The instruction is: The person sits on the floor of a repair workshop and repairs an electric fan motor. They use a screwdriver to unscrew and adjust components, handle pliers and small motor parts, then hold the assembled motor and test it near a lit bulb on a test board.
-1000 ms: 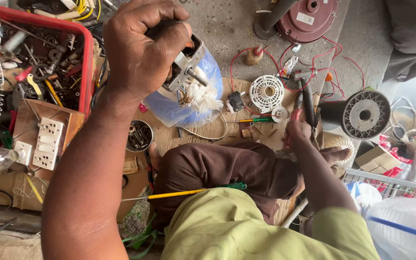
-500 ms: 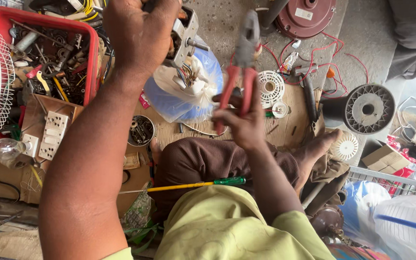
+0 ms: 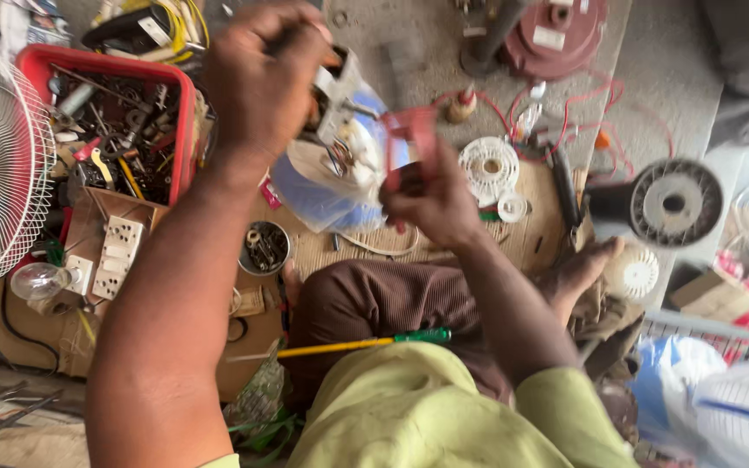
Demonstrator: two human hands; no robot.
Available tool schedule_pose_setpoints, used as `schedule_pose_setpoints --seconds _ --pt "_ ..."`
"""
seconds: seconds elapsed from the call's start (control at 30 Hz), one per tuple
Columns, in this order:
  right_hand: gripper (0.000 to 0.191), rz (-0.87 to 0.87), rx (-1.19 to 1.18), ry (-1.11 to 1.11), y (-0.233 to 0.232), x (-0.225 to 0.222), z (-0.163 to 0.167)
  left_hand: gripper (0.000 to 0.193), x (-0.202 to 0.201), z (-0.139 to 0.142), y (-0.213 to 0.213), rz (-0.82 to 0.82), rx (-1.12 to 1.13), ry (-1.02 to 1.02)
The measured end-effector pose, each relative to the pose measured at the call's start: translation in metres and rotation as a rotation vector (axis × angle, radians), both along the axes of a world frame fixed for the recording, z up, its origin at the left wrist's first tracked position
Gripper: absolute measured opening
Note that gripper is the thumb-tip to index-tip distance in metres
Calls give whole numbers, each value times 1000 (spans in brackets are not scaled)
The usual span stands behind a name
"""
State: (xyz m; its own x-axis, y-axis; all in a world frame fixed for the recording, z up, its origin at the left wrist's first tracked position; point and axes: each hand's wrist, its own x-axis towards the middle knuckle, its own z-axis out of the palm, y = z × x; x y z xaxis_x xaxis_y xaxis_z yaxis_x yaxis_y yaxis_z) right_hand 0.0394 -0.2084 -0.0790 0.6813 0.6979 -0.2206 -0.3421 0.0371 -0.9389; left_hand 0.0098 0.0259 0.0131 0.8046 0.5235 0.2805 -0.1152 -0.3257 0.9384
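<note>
Pliers (image 3: 409, 143) with red handles sit clamped in the right hand (image 3: 431, 204), nose at the small motor (image 3: 340, 95) that the left hand (image 3: 266, 78) grips tight above the lap. Both look blurred; I reckon a slip could nick the windings or drop it among the floor clutter.

soft daylight, motion-blurred hands

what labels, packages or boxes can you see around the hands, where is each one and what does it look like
Label: small pale rectangle on the dark red round base, top middle.
Label: white sticker on the black part wrapped in yellow wire, top left.
Bag: clear bluish plastic, crumpled, under the metal part in the left hand.
Box: small brown cardboard, right edge.
No screens or signs.
</note>
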Motion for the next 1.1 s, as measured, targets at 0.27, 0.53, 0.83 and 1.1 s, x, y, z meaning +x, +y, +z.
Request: schedule_pose_setpoints --seconds 0.27,0.53,0.83,1.1 --pt "39 -175 62 -69 18 5 5 9 1 1 1 51 -32 10" --pt "57 -259 0 -9 -16 -9 19 14 20 -8 -4 338 25 76" --pt "53 72 -347 -363 -60 -51 6 31 10 -23 17 323 312 -15" --pt "49 715 -611 -237 -84 -87 -24 19 -96 -28 60 72 553 44"
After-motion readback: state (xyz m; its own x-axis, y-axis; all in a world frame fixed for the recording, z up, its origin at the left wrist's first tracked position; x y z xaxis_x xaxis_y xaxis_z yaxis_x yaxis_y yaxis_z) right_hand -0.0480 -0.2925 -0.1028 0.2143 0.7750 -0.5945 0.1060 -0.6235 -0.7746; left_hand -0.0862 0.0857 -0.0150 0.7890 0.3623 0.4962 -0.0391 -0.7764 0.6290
